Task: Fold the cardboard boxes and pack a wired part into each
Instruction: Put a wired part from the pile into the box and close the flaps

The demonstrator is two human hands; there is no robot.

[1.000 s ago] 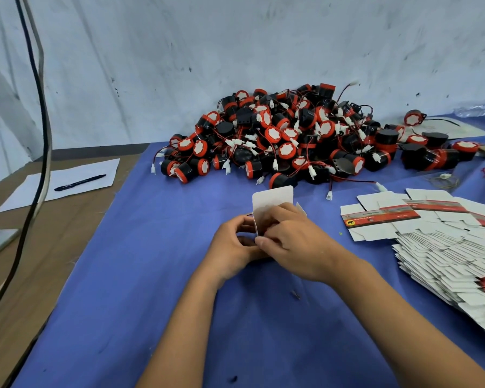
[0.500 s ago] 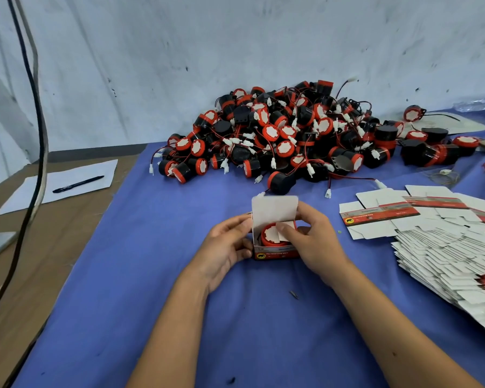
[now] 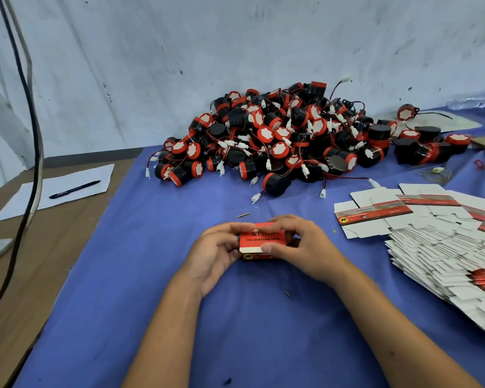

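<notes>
Red cardboard box (image 3: pixel 262 242) — long axis left-right, held just above the blue cloth (image 3: pixel 151 275) | left hand (image 3: pixel 216 254) grips its left end, right hand (image 3: pixel 297 245) its right — thumb on the white lid flap (image 3: pixel 249 249) | both equally near.

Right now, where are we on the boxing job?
Done: no finished boxes are visible apart from the one held. In hand: left hand and right hand grip one red box, its lid flap folded down. Left: a large pile of wired parts and a stack of flat box blanks.
</notes>
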